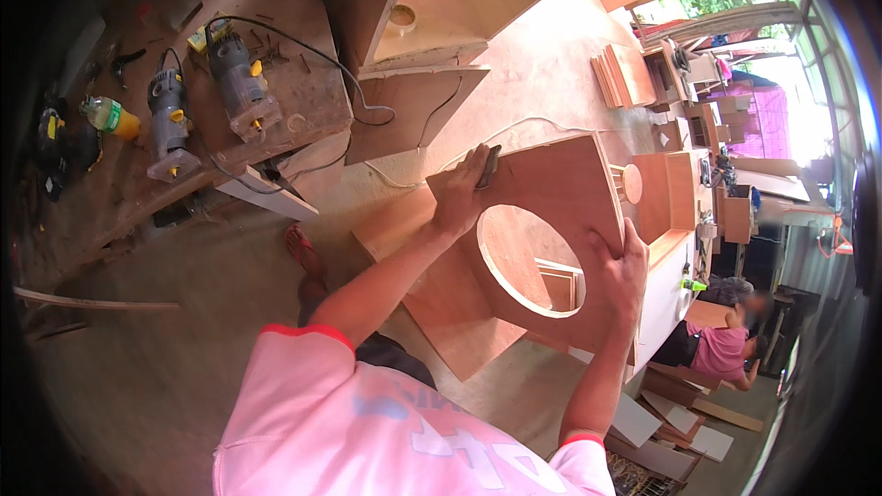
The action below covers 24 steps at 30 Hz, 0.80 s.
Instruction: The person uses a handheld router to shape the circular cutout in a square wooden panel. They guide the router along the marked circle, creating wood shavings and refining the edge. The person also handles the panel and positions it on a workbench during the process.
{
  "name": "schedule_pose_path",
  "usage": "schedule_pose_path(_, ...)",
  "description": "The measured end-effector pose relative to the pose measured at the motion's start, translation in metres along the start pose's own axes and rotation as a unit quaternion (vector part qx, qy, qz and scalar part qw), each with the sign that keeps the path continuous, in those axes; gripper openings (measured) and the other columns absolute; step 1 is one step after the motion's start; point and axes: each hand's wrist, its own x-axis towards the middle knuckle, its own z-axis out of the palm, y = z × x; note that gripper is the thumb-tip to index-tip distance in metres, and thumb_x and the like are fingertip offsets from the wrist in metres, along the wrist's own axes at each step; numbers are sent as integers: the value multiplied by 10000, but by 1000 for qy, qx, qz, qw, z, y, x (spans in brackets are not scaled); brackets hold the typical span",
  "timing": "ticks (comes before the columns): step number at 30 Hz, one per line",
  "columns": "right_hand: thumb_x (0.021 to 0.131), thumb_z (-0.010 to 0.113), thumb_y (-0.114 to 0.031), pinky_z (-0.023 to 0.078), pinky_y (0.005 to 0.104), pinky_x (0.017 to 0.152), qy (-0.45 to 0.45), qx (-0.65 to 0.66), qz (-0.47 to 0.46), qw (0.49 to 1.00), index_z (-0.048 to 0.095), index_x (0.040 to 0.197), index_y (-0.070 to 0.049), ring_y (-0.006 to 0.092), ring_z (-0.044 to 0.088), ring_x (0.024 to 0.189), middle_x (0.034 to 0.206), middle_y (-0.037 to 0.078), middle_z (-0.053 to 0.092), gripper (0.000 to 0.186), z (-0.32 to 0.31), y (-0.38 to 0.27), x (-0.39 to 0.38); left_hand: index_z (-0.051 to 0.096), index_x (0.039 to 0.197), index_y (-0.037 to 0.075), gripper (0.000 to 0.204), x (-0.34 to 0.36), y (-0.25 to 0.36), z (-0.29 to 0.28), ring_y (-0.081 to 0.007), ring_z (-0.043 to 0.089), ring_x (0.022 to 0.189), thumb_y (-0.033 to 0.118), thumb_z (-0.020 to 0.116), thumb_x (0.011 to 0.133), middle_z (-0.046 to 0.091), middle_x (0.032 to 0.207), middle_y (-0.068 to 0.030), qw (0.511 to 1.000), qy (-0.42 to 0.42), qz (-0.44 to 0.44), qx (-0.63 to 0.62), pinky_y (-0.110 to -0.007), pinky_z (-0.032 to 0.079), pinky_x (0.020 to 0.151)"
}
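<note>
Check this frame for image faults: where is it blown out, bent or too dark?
In the head view, glare washes out the concrete floor beyond the plywood panel; in the head view, straight edges bow toward the right rim, and corners go black; in the head view, left hand and right hand show no obvious motion blur.

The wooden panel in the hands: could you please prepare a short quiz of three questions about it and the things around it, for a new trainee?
1. Multiple choice: What shape is cut out of the wooden panel?
A) square
B) round
C) triangular
2. True or false: The person's right hand is touching nothing.
3. Counting: How many grey power tools with clear bases are on the workbench?

Key:
1. B.
2. False; it grips the wooden panel at its right edge.
3. Two.
</note>
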Motion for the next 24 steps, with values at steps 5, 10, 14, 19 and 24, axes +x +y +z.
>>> schedule_pose_path(5,851,771,-203,535,442,770,-4,41,-13,999,674,1024,28,386,738,844,884,226,743,305,2,2,-1,397,1599,63,699,8,40,41,-384,410,1496,-52,465,913,432,1615,-198,996,-42,75,10,-459,319,1253)
schedule_pose_path(10,873,772,-175,540,413,745,-7,27,-36,999,661,1030,38,339,740,812,891,225,743,286,2,15,5,454,1539,-24,640,-16,1,37,-398,415,1491,-82,486,903,457,1587,-236,992,90,75,42,-517,299,1249)
schedule_pose_path(14,884,779,-176,542,403,754,-1,37,-31,999,663,1047,39,312,747,832,896,218,749,294,2,21,7,420,1569,37,626,-15,-6,14,-411,464,1443,-21,547,959,465,1570,-251,992,-9,-108,68,-460,442,1161)
schedule_pose_path(19,904,785,-191,544,381,769,-7,19,-54,998,669,1119,44,265,741,869,925,199,756,339,5,21,-1,531,1499,82,492,36,46,37,-391,561,1355,99,603,1013,582,1462,-220,979,-63,70,-181,-456,473,1134)
schedule_pose_path(24,928,783,-228,540,356,818,-11,34,-33,999,662,1163,38,196,705,916,978,137,759,375,8,23,-3,533,1508,107,506,-31,-77,-17,-377,588,1326,79,604,1007,618,1425,-196,980,-85,-99,-153,-445,471,1149)
